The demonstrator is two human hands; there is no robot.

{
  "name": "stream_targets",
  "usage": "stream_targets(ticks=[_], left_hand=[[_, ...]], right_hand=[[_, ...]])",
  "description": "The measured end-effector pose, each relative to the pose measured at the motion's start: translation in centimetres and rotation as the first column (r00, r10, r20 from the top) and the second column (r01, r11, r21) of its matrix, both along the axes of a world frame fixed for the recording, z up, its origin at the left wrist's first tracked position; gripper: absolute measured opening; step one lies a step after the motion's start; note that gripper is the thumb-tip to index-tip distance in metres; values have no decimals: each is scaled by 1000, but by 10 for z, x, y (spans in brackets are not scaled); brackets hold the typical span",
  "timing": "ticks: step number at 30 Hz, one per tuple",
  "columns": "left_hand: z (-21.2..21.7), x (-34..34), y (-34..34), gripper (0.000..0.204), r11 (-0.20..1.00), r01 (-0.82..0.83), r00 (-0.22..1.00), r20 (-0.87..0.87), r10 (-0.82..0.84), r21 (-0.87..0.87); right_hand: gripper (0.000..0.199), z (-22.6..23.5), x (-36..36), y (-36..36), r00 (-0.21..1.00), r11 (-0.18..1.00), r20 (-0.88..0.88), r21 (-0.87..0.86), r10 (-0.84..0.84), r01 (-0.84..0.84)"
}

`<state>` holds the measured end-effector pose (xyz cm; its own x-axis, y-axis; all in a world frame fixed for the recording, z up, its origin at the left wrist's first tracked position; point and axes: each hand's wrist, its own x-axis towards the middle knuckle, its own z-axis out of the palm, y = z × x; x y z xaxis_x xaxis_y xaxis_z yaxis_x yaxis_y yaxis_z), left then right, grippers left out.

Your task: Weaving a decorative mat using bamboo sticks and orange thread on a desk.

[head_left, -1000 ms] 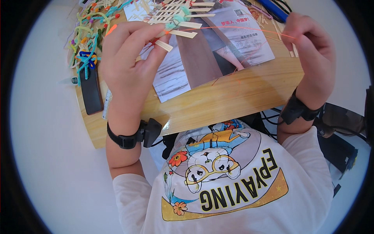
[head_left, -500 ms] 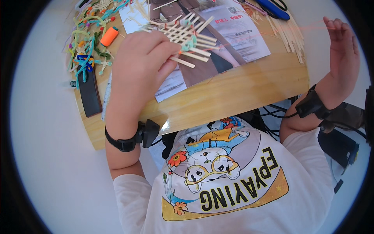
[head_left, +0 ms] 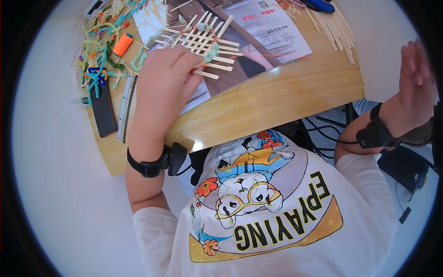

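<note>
My left hand is closed on the near-left side of a woven lattice of pale wooden strips. Fuzzy mint-green pipe cleaner and reddish thread run among the crossed strips. My right hand is raised off the table's right side near the picture's edge, its fingers drawn together at the tips. Orange thread stretches from the lattice side toward it; the end at the fingers is too faint to see. Beneath the lattice lies a printed sheet with a picture of clothed figures.
At the left lie a heap of coloured pipe cleaners, an orange bottle-like piece, a dark phone-shaped slab and a clear ruler. Loose wooden strips and blue-handled scissors are at the far right. Black cables hang below the wooden table's edge.
My right hand has moved farther right and slightly nearer to me, away from the lattice. The lattice and my left hand have shifted a little left in the picture.
</note>
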<state>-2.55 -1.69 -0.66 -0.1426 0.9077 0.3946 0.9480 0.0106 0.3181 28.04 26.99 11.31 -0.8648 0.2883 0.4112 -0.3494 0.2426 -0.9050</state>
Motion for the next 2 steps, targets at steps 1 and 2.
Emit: stream_targets(ticks=[1,2], left_hand=[[-1,0,0,27,999,-34,999,-1,34,5],[-1,1,0,28,998,-69,998,-2,69,11]], right_hand=[[19,-3,4,-3,970,970,26,-25,-241,241],[14,-4,13,-3,975,975,94,-75,-203,210]])
